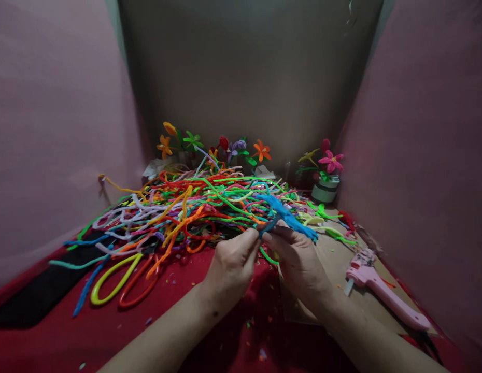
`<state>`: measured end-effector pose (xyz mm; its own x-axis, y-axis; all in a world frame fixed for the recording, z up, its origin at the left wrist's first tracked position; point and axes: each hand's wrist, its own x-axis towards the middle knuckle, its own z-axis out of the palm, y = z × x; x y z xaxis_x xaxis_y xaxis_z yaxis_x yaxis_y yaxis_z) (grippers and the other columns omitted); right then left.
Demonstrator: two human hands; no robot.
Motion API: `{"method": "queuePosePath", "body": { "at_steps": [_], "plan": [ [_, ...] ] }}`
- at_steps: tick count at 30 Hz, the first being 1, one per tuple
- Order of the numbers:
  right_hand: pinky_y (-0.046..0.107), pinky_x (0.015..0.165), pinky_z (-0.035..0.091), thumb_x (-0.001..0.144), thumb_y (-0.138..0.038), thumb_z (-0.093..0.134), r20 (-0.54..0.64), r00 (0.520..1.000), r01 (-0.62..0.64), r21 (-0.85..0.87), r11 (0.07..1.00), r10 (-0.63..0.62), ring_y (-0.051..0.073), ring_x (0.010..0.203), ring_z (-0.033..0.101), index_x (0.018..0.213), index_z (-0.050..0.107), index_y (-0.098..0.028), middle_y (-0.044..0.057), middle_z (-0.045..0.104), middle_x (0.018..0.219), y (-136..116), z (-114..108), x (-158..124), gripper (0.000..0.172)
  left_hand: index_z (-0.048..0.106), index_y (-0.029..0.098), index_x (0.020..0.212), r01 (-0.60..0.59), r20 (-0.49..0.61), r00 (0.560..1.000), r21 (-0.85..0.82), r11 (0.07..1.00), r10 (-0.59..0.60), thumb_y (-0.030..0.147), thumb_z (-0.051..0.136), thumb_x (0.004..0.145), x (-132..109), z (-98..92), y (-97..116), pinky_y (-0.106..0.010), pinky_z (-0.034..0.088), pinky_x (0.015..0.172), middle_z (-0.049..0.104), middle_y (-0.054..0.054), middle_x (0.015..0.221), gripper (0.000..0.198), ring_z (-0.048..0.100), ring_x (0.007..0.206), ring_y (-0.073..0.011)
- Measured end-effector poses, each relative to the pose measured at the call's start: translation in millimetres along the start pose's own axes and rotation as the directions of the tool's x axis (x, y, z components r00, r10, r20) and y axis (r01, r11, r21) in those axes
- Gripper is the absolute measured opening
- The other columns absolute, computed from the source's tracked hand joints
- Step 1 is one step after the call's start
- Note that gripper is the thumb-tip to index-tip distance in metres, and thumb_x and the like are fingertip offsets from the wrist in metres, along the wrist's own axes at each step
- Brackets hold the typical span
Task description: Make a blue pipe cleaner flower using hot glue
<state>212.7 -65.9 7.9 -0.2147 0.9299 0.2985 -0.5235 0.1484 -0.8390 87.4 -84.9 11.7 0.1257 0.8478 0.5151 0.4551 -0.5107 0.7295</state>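
Note:
Both hands meet just in front of a heap of coloured pipe cleaners [210, 199]. Between them is a blue pipe cleaner piece [289, 215], its fuzzy loops fanning out above and to the right of the fingers. My left hand [235, 259] is closed, thumb and forefinger pinching a thin strand of the blue piece. My right hand [301, 261] is closed too, pinching the same piece close beside the left fingertips. The right fingers partly cover where the strands join.
A pink glue gun [384, 290] lies on a cardboard sheet [322, 285] at right. Scissors with yellow and red handles [142, 285] lie at left on red cloth [179, 321]. Behind the heap stand pipe cleaner flowers [262, 150] and a small flower pot [325, 189]. Pink walls flank both sides.

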Motion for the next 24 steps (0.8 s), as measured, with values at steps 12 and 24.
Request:
{"method": "queuePosePath", "body": {
  "at_steps": [12, 24],
  "plan": [
    [0.023, 0.057, 0.039, 0.067, -0.02, 0.068, 0.048, 0.99, -0.134, 0.041, 0.99, 0.132, 0.009, 0.056, 0.047, 0.075, 0.07, -0.02, -0.002, 0.061, 0.065, -5.1, -5.3, 3.3, 0.008, 0.055, 0.014, 0.069, 0.579, 0.555, 0.81, -0.711, 0.398, -0.188, 0.028, 0.056, 0.079, 10.0, -12.0, 2.9, -0.016, 0.034, 0.026, 0.045, 0.007, 0.041, 0.018, 0.027, 0.024, -0.002],
    [0.024, 0.056, 0.038, 0.07, -0.016, 0.063, -0.036, 0.997, -0.061, 0.08, 0.995, 0.064, 0.011, 0.059, 0.047, 0.077, 0.068, -0.021, -0.002, 0.061, 0.069, -1.8, 1.2, 2.2, 0.01, 0.059, 0.016, 0.096, -0.059, 0.052, 0.997, 0.006, 0.998, 0.059, 0.025, 0.044, 0.086, 2.8, -3.8, -4.6, -0.02, 0.04, 0.053, 0.055, 0.0, 0.064, 0.02, 0.052, 0.055, -0.0096]
  ]
}}
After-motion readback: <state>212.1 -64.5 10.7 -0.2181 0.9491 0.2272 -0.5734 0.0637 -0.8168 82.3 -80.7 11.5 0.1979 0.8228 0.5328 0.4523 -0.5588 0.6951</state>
